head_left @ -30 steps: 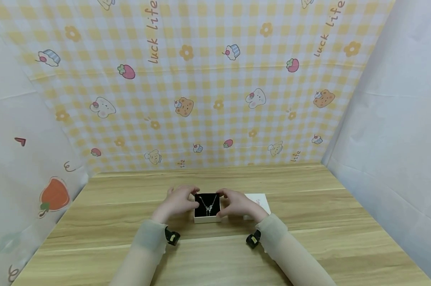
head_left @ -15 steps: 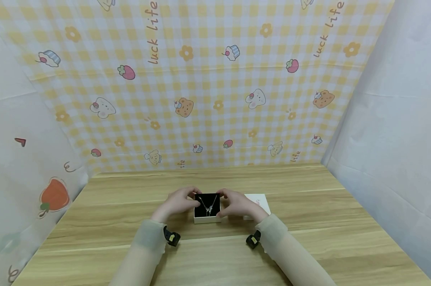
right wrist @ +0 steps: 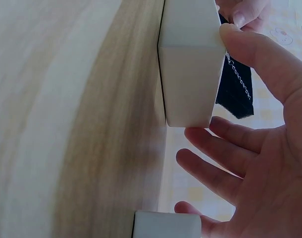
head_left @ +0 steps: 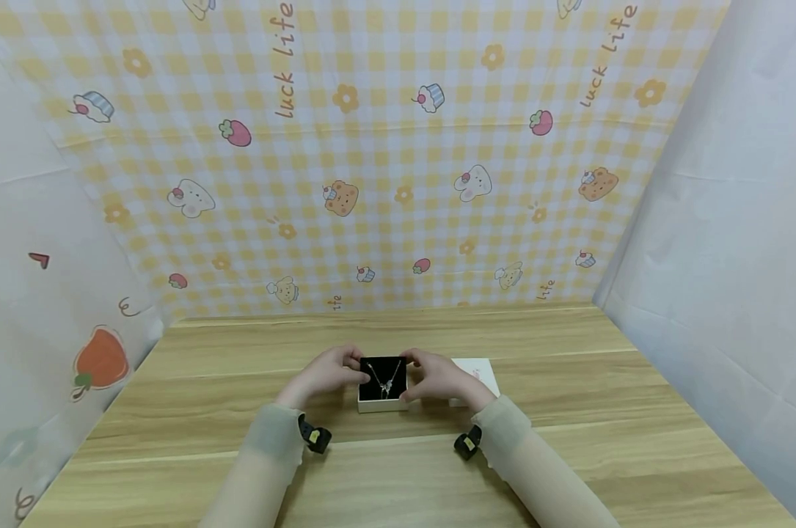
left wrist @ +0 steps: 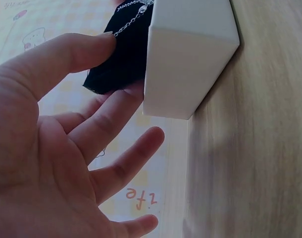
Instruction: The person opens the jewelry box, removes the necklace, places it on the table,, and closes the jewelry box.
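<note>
A white jewelry box [head_left: 383,406] sits on the wooden table, holding a black insert [head_left: 369,391] with a silver necklace [head_left: 387,387] laid over it. My left hand [head_left: 326,372] pinches the insert's left edge, thumb on its face and fingers behind. In the left wrist view the black insert [left wrist: 128,57] stands tilted out past the box rim, chain still on it. My right hand [head_left: 437,378] grips the box's right side. In the right wrist view its thumb [right wrist: 245,44] presses at the near rim corner and its fingertips [right wrist: 198,134] touch the far side.
The white lid [head_left: 475,370] with pink print lies on the table right of the box, partly behind the right wrist. A checked cloth [head_left: 398,154] hangs at the table's back edge [head_left: 398,312], with pale cloths at both sides.
The left fingers have drawn in, and the left hand has gone from spread beside the box to pinching the insert's edge. The right hand and the lid stay where they were.
</note>
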Available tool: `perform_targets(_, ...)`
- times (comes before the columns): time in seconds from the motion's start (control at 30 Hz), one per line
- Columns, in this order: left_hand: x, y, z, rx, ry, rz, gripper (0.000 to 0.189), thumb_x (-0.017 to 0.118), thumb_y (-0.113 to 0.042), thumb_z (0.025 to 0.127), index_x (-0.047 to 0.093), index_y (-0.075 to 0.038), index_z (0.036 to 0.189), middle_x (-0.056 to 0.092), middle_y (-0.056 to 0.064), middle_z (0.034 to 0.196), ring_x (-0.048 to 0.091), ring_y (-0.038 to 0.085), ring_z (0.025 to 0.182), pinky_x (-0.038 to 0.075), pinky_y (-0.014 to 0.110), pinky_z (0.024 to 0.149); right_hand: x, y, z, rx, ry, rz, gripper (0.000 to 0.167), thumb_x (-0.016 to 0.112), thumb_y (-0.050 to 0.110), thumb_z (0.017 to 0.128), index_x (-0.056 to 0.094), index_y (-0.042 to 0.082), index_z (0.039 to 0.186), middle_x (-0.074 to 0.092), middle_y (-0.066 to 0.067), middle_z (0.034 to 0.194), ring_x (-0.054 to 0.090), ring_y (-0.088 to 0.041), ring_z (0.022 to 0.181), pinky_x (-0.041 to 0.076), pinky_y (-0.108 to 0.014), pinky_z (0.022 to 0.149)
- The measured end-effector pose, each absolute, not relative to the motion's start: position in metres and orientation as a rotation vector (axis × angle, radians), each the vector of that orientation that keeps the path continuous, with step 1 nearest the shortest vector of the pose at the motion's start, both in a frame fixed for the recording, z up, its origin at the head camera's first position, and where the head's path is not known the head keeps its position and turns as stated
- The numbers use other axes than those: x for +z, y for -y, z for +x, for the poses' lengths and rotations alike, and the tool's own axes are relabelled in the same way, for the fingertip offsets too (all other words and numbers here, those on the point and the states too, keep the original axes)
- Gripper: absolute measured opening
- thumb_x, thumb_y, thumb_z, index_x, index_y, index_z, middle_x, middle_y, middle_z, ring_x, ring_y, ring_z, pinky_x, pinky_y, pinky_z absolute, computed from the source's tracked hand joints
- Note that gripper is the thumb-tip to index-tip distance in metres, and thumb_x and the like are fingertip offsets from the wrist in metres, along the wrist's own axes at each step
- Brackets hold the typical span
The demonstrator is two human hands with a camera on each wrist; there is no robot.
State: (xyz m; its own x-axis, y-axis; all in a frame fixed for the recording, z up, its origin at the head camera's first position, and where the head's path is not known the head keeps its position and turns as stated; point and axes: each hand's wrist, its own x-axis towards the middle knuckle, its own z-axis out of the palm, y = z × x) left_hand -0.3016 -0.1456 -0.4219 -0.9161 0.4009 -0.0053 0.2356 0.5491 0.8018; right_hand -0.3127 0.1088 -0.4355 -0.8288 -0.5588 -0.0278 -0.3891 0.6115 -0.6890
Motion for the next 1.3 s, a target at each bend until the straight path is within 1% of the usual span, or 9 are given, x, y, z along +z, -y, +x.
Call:
perform_targets(0.23,-0.4229,0.1468,-0.3026,1.311,-2.511,0.593,0.023,0.072,-0.017,0.084,0.063,-0.003,0.101,0.068,0.004,0.096,0.062,0.019,0.094,0.046,0.046,0.091,-0.4350,-0.1088,-0.3122,-1.031,-2.597,-0.766,0.075,0.084,0.035,0.071,0.051,0.017,0.136,0.056,-0.006,0.130,0.049,-0.029,0.123,0.039,-0.049,0.102)
perform_targets(0.37,-0.4225,0.1462,-0.3017,1.301,-2.484,0.603,0.020,0.071,-0.017,0.085,0.064,-0.003,0.098,0.068,0.003,0.093,0.061,0.017,0.090,0.047,0.042,0.088,-0.4352,-0.1091,-0.3122,-1.033,-2.596,-0.766,0.074,0.084,0.035,0.071,0.051,0.017,0.135,0.056,-0.006,0.131,0.048,-0.030,0.124,0.038,-0.050,0.102)
perform_targets(0.6,-0.4195,0.1440,-0.2996,1.265,-2.533,0.627,0.016,0.071,-0.016,0.085,0.065,-0.004,0.093,0.066,0.001,0.087,0.058,0.016,0.083,0.044,0.036,0.080,-0.4357,-0.1095,-0.3122,-1.032,-2.595,-0.768,0.075,0.084,0.035,0.072,0.050,0.017,0.136,0.055,-0.007,0.133,0.048,-0.031,0.125,0.038,-0.051,0.102)
perform_targets(0.7,-0.4193,0.1434,-0.2997,1.237,-2.580,0.635,0.014,0.072,-0.016,0.084,0.064,-0.005,0.089,0.065,0.000,0.083,0.057,0.015,0.080,0.044,0.035,0.077,-0.4359,-0.1096,-0.3123,-1.033,-2.594,-0.768,0.075,0.084,0.035,0.072,0.050,0.016,0.137,0.055,-0.008,0.134,0.048,-0.031,0.125,0.039,-0.051,0.102)
perform_targets(0.93,-0.4202,0.1428,-0.3005,1.210,-2.609,0.622,0.013,0.074,-0.017,0.082,0.064,-0.009,0.083,0.065,-0.003,0.081,0.056,0.015,0.080,0.044,0.035,0.076,-0.4361,-0.1090,-0.3130,-1.024,-2.597,-0.779,0.076,0.083,0.034,0.073,0.049,0.015,0.138,0.054,-0.008,0.135,0.047,-0.031,0.126,0.038,-0.051,0.103)
perform_targets(1.1,-0.4196,0.1446,-0.2998,1.191,-2.596,0.616,0.012,0.075,-0.019,0.081,0.068,-0.009,0.082,0.066,-0.003,0.081,0.054,0.016,0.078,0.041,0.034,0.073,-0.4360,-0.1089,-0.3130,-1.023,-2.592,-0.778,0.079,0.083,0.033,0.074,0.048,0.011,0.140,0.054,-0.008,0.136,0.047,-0.031,0.126,0.038,-0.051,0.103)
perform_targets(1.2,-0.4197,0.1456,-0.3000,1.173,-2.572,0.619,0.014,0.076,-0.021,0.080,0.071,-0.008,0.082,0.066,-0.003,0.081,0.051,0.016,0.075,0.039,0.032,0.070,-0.4358,-0.1093,-0.3127,-1.025,-2.591,-0.772,0.079,0.083,0.034,0.074,0.048,0.010,0.140,0.054,-0.008,0.136,0.047,-0.031,0.127,0.038,-0.051,0.103)
perform_targets(1.3,-0.4218,0.1466,-0.3013,1.164,-2.535,0.635,0.016,0.076,-0.022,0.081,0.073,-0.007,0.085,0.067,-0.002,0.082,0.050,0.015,0.075,0.038,0.032,0.071,-0.4360,-0.1097,-0.3126,-1.027,-2.591,-0.771,0.079,0.083,0.034,0.073,0.048,0.010,0.140,0.054,-0.007,0.136,0.047,-0.031,0.127,0.038,-0.052,0.103)
